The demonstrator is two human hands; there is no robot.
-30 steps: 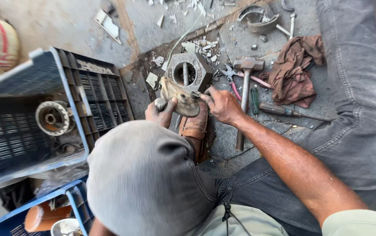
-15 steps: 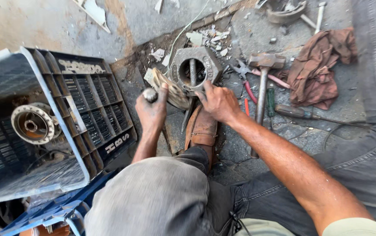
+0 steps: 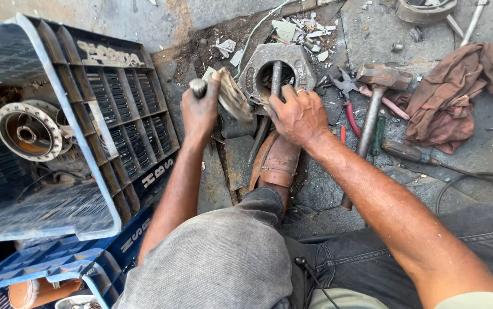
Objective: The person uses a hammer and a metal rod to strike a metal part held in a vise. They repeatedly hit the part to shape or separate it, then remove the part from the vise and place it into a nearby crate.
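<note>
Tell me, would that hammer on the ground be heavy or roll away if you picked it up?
The hammer probably feels top-heavy: its blocky metal head looks bulky beside the slim handle. It likely would not roll far, since the squarish head lies flat on the ground. The handle looks rigid, not bendy.

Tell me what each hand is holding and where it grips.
The left hand grips a round-ended metal tool by its top end. The right hand rests on the grey metal ring housing at its near rim.
</note>
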